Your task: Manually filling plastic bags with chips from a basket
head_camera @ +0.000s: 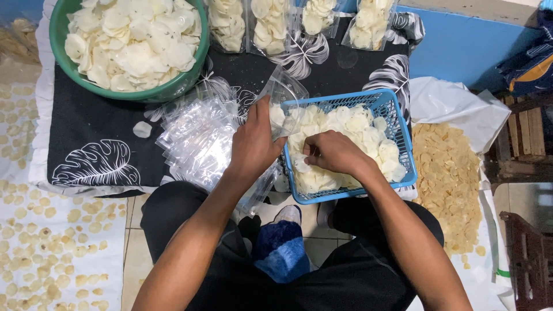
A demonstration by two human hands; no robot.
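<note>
Head view: blue basket [403, 144] sits at the near right edge of the black leaf-print cloth [92, 126], near rim overhanging toward the lap. It's full of white chips [351, 129].

Green bowl [57, 40] of the same chips sits far left, well apart from the basket. Pile of empty clear bags [196, 138] lies between the two, just left of the basket, so little bare cloth there. Open cloth is mostly left near, below the bowl. Four filled bags [271, 23] line the far edge. Yellowish chips spread on white sheet [449, 178] right of the basket; more loose chips on the floor sheet far left.

Left hand [253, 144]: forearm comes up from near, hand at the basket's left rim, fingers gripping a clear bag [285, 95] with its mouth held open and tilted over the basket's far left corner.

Right hand [334, 152]: forearm angled in from near right, hand inside the basket, knuckles up, fingers curled down into the chips. Can't tell how many chips are pinched; fingertips are hidden.
</note>
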